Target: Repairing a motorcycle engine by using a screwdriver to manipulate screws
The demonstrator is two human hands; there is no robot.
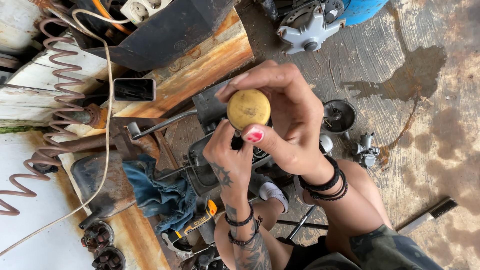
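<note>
My right hand (292,117) is curled around a round yellow handle end (248,108), seen end-on, with the thumb pressed under it and the fingers arched over its top. My left hand (227,162), tattooed on the back, grips just beneath the same handle; its fingertips are hidden behind the handle. Both hands are held above a dark metal engine part (200,172) that sits on the ground between my knees. What the handle's shaft touches is hidden.
A phone (134,90) lies on a rusty beam (210,65). A coiled hose (60,100) hangs at the left and a blue rag (162,192) lies below it. Carburettor parts (365,150), a metal bowl (340,116), a brush (430,215) and a yellow-black tool (200,220) lie around.
</note>
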